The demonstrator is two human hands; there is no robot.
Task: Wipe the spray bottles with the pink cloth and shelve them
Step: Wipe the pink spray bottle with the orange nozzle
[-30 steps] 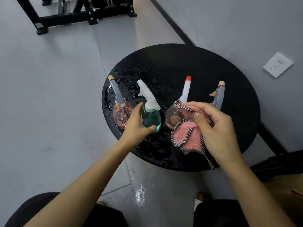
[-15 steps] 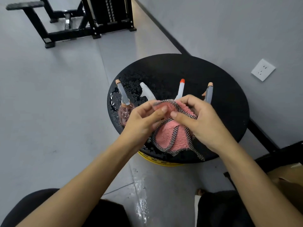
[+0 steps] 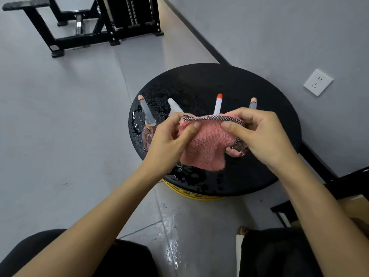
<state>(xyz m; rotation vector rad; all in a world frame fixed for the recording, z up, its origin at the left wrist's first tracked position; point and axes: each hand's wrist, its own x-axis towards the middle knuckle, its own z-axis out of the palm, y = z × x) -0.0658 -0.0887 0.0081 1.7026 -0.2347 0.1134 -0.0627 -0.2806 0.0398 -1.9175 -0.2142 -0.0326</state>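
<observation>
left hand (image 3: 169, 142) and right hand (image 3: 261, 136) pinching pink cloth (image 3: 203, 144) stretched above wet round black counter (image 3: 279, 120), four spray bottles (image 3: 147, 118) behind.

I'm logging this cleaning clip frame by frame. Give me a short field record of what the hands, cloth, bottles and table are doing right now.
left hand: pinching the cloth's left edge
right hand: pinching the cloth's right edge
pink cloth: held spread between both hands above the table, checked trim along the top
spray bottles: four nozzles show behind the cloth; leftmost pink bottle stands in view, the others mostly hidden
table: round, black, water droplets on its left and near parts
floor: wet patch below the table
shelving: none done yet
</observation>
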